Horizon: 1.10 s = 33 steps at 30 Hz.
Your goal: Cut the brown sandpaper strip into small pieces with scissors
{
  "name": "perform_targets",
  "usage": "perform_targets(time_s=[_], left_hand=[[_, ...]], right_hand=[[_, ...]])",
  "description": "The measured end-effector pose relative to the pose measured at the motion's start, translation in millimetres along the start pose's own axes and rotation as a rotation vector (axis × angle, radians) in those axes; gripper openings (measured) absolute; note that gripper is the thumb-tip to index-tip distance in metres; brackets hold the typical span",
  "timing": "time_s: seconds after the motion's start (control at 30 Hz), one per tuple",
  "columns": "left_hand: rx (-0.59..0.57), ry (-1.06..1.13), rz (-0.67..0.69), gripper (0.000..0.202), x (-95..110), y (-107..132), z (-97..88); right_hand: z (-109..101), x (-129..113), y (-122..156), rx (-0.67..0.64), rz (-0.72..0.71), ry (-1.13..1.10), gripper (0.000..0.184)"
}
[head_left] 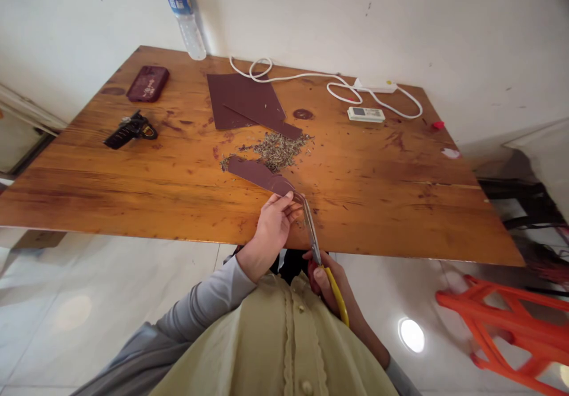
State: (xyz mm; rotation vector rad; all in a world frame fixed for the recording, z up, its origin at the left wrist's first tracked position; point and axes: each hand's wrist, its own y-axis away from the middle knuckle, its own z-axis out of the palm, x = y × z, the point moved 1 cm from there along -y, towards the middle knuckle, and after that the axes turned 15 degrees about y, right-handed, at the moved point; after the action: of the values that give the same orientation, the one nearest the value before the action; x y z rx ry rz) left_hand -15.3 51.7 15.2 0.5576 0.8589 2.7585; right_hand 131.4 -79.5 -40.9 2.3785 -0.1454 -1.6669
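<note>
My left hand (272, 230) pinches the near end of a long brown paper strip (255, 172) that lies across the wooden table (133, 176). My right hand (333, 289) is closed on yellow-handled scissors (317, 248), whose blades reach up to the strip's near end beside my left fingers. A pile of small paper shreds (280, 149) lies just beyond the strip. Larger brown paper sheets (244, 102) rest farther back.
A water bottle (183, 13) stands at the table's back edge. A dark red phone case (148, 83) and a black tool (128, 130) lie at left. A white cable (311, 79), power strip (376, 86) and remote (365, 114) lie at back right. An orange stool (511, 325) stands at right.
</note>
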Motion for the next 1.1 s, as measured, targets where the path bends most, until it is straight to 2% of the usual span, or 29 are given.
perform_targets(time_s=[0.27,0.6,1.1], left_hand=[[0.019,-0.002,0.027,0.036,-2,3,0.5],[0.006,0.010,0.043,0.037,-2,8,0.2],[0.009,0.005,0.045,0.038,-3,8,-1.3]], right_hand=[[5,-4,0,0.047,0.025,-0.035,0.064],[6,-20,0,-0.012,0.107,-0.119,0.071],[15,-8,4,0.005,0.080,-0.221,0.055]])
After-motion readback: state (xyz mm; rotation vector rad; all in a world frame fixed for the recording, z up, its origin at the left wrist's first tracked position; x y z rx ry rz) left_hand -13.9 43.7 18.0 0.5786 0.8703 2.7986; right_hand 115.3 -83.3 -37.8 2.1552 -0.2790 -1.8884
